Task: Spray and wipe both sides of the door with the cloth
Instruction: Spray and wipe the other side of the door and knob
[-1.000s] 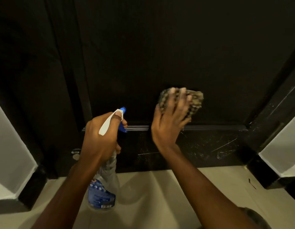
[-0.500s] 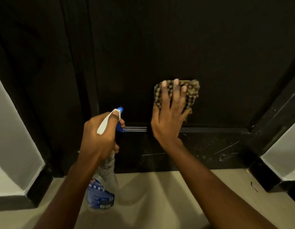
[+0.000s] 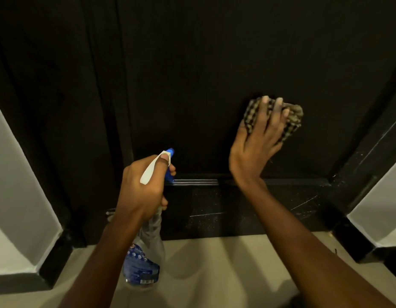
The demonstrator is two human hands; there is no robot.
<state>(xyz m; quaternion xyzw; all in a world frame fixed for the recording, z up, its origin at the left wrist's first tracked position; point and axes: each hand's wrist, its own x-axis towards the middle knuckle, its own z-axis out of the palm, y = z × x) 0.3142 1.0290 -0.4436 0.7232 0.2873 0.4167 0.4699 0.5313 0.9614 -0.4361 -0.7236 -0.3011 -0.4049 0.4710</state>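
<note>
**R palm flat on cloth, L fist round sprayer**

R hand point(image 3: 257, 147) has its fingers straight and a bit spread, pressing the checked cloth point(image 3: 293, 117) flat onto the dark door point(image 3: 192, 85). Nothing is curled round the cloth; it's pinned by pressure only. The cloth is bunched, brown-and-pale check, and shows past the fingertips and on the hand's outer side. The heel of the palm sits under the cloth, just above the ridged rail point(image 3: 192, 181) that crosses the door. Below the R wrist, the door's lower panel point(image 3: 226, 210) has pale scratches and specks.

L hand point(image 3: 143, 185) grips the spray bottle point(image 3: 148, 245) at the neck, fingers wrapped, thumb laid along the white trigger head point(image 3: 151, 170). The blue nozzle point(image 3: 170, 151) pokes out past the thumb tip toward the door; can't tell if it touches. The clear bottle body hangs below the fist, over the pale floor point(image 3: 214, 263).

Low on the bottle is a blue label point(image 3: 139, 267) w/ white dots and a barcode point(image 3: 146, 281) at its bottom edge. The print is too small and blurred to read, so brand unknown.

The hands are well apart, L lower than R. Outboard of the L hand is a white wall point(image 3: 19, 196) w/ black skirting. Outboard of the R hand is the black door frame point(image 3: 370, 156), then more white wall.
</note>
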